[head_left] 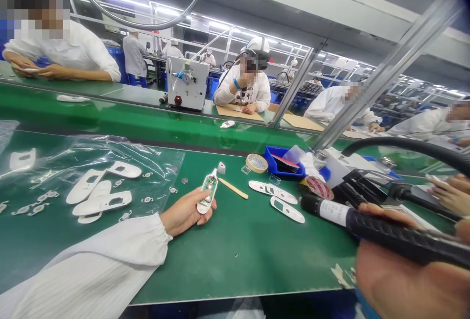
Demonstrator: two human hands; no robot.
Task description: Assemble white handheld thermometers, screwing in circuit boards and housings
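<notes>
My left hand (191,211) is closed around an opened white thermometer-like device (207,192), its green circuit board facing up. A small white cap (221,167) is by its upper tip, and a wooden stick (234,189) lies just right of it. At the lower right, my right hand (407,280) grips a black electric screwdriver (389,235) with a white label; its front end points left and no bit can be made out. Between the hands lie a white shell with openings (272,190) and a shorter white shell (287,209).
Clear plastic sheeting (157,162) bears several white shells (86,186) and small metal-like clips (47,195). A tape roll (256,162) and a blue bin (282,164) stand farther back. A co-worker's hand (450,191) is at the right edge. A metal post (385,74) slants overhead.
</notes>
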